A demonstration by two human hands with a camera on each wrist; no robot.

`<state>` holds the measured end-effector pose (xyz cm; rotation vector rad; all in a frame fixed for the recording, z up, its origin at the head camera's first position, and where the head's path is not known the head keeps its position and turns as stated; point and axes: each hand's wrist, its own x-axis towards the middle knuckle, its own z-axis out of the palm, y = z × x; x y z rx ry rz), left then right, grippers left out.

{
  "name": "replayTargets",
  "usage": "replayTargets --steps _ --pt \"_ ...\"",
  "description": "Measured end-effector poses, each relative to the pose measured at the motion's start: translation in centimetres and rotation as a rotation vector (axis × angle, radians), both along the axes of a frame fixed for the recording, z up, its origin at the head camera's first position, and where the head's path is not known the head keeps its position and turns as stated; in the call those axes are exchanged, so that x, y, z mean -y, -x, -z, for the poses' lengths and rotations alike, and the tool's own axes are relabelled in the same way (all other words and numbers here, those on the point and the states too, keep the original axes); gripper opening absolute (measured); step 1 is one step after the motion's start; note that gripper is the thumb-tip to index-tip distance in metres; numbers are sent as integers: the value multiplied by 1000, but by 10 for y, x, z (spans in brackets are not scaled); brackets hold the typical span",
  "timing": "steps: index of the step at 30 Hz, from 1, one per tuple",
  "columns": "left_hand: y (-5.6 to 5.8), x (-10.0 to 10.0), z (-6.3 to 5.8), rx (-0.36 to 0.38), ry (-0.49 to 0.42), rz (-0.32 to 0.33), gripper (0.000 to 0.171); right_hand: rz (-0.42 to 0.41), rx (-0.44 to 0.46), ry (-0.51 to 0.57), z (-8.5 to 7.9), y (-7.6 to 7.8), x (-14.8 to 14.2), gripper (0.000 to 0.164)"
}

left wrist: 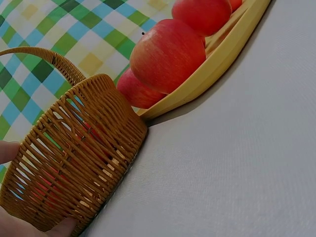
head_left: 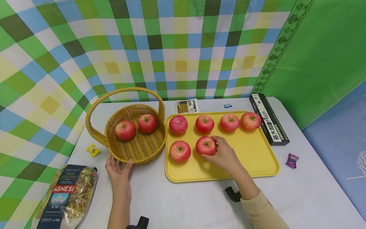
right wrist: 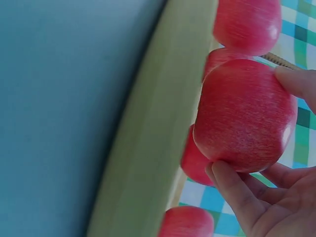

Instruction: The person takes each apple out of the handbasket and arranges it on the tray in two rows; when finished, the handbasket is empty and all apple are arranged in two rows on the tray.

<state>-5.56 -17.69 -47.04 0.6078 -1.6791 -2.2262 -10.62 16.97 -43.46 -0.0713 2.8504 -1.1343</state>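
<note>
My right hand (head_left: 224, 156) holds a red apple (head_left: 206, 146), thumb on one side and fingers on the other, over the yellow tray (head_left: 240, 165). In the right wrist view this apple (right wrist: 247, 116) fills the grasp. Another apple (head_left: 180, 151) lies to its left on the tray, and several more line the tray's back edge. The wicker basket (head_left: 137, 160) stands left of the tray with two apples inside, one at the left (head_left: 125, 130) and one at the right (head_left: 147, 123). My left hand (head_left: 118, 171) rests spread fingers and thumb against the basket's near outer wall.
A bag of Agnesi pasta (head_left: 67, 194) lies at the front left, near a yellow wrapped candy (head_left: 92, 150). A black pasta box (head_left: 268, 119) touches the tray's right side. Farther right is a purple candy (head_left: 292, 160). Behind the tray are a printed packet (head_left: 186, 106) and a small blue wrapper (head_left: 227, 105).
</note>
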Motion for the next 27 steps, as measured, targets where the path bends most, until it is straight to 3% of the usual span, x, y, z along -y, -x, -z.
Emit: replayTargets --steps 17,27 --pt "1 0 0 5 -2 -2 87 18 18 -27 14 3 -8 84" --pt "1 0 0 -1 -2 -6 87 6 67 -49 10 1 -9 90"
